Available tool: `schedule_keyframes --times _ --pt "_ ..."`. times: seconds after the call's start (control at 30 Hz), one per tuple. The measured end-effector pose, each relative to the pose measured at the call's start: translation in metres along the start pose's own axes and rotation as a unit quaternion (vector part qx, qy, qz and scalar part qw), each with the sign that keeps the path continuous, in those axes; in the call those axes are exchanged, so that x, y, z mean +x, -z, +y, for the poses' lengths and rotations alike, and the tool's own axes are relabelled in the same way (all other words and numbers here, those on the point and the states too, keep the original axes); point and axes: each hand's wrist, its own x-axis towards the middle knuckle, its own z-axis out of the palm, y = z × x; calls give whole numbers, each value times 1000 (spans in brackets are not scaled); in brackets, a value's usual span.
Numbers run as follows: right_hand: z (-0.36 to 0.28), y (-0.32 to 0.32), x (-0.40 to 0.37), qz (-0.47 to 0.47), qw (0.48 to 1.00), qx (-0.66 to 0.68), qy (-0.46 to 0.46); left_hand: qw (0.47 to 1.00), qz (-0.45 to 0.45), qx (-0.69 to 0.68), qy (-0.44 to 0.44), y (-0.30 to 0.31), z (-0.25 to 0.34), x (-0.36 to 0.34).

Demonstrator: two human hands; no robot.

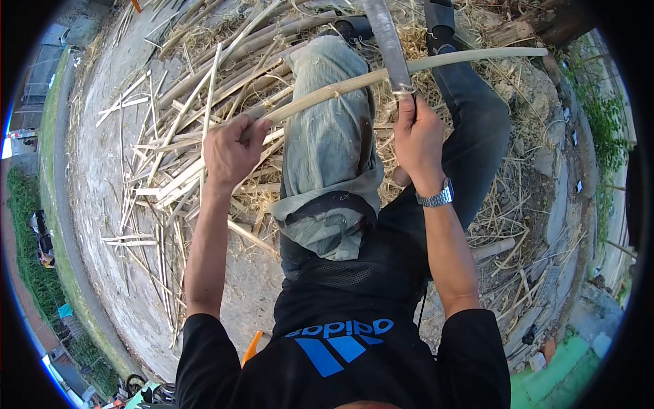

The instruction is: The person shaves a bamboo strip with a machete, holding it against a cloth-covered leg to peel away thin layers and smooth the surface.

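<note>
My left hand [234,150] is closed round the near end of a long pale bamboo strip [327,92]. The strip slants up to the right across my lap, over a grey-green cloth [323,146] wrapped on my left leg. In my right hand [417,140] is a large knife [387,41], its blade pointing away from me and crossing the strip. The handle's end shows below my fist. A pale shaving sits near the blade's base, just above my right thumb.
Split bamboo strips [184,177] and thicker poles [252,48] lie piled on the concrete ground [102,184] to the left. Shavings [501,198] cover the ground to the right. Something orange [252,346] stands close by my left side. A thick log [538,27] lies at the far right.
</note>
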Motion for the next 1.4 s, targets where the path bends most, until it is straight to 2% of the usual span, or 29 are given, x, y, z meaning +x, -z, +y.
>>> schedule_keyframes --times 0.07,0.13,0.2,0.33,0.37,0.4,0.43,0.47,0.53,0.57,0.67,0.7,0.73,0.8,0.87,0.93,1.0,1.07,1.13,1.17,1.2,1.27,1.3,1.4 --pt "1 -20 -9 33 999 18 -5 997 21 57 -41 -6 10 2" --pt "-10 -21 -21 -39 998 42 5 996 25 71 -58 -3 15 7" --pt "-12 -4 -11 -56 998 36 10 999 -1 50 18 -4 13 -1" --pt "3 1 6 14 991 74 -108 997 -23 61 38 -16 25 -1" --pt "-3 -12 -3 12 997 67 -39 999 36 27 -10 -26 32 2" --pt "-11 -26 -18 14 998 60 29 999 39 25 -12 -24 33 5" --pt "-16 -26 -26 -45 998 30 33 1000 15 22 3 -21 32 9" --pt "-15 -20 -22 -41 998 31 28 999 -15 22 21 -19 30 10" --pt "-15 0 -9 -54 996 60 -38 999 -23 18 38 -19 26 7" --pt "3 4 1 -5 996 60 -62 999 -14 22 34 -17 26 8" --pt "5 -18 -6 40 998 43 -20 999 6 34 19 -20 38 10" --pt "-7 -29 -18 34 999 31 9 999 4 40 17 -19 37 13" --pt "-5 -23 -19 -31 998 47 -39 999 -3 48 15 -19 38 14" --pt "-6 -2 -12 -25 999 38 -8 998 -22 53 5 -18 33 11" --pt "12 8 1 24 991 91 -98 1000 -4 12 10 -17 27 9" --pt "10 -8 -4 5 985 101 -137 1000 6 5 15 -25 31 5" --pt "-6 -34 -21 -13 992 116 -51 1000 4 26 3 -23 36 9" --pt "-4 -10 -16 -51 991 108 -62 999 -1 54 -8 -23 33 6" --pt "-5 16 0 -22 981 117 -154 1000 -10 -4 27 -22 30 5" --pt "-2 20 6 2 952 171 -253 1000 2 -2 17 -26 35 3" --pt "-7 6 -3 0 953 165 -252 1000 4 -6 20 -28 38 1" --pt "-13 -34 -26 -17 992 117 -40 999 2 39 7 -31 43 10" --pt "-13 -31 -26 -63 979 164 -104 1000 -13 -1 17 -29 40 8" --pt "-17 -20 -20 -64 983 151 -81 999 -47 4 11 -24 34 -3"
